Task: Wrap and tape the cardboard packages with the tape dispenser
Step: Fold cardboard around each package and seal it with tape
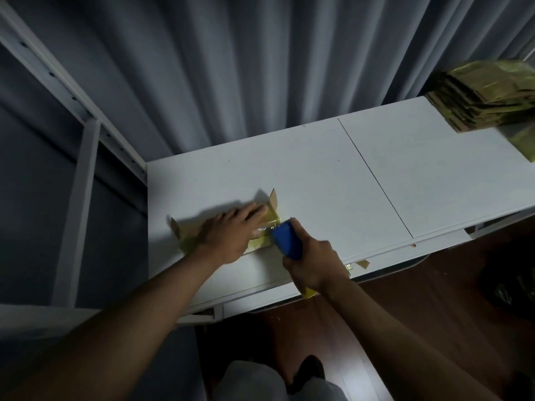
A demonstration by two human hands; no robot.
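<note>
A flat cardboard package with yellowish tape over it lies near the left front of the white table. My left hand presses flat on top of it with straight fingers. My right hand grips the blue tape dispenser, whose front end touches the package's right side beside my left fingers. A cardboard flap stands up at the package's far right corner. The middle of the package is hidden under my left hand.
A stack of taped cardboard packages sits at the table's far right corner. Loose bits of tape cling to the table's front edge. A white metal rack stands to the left. Grey curtains hang behind the table.
</note>
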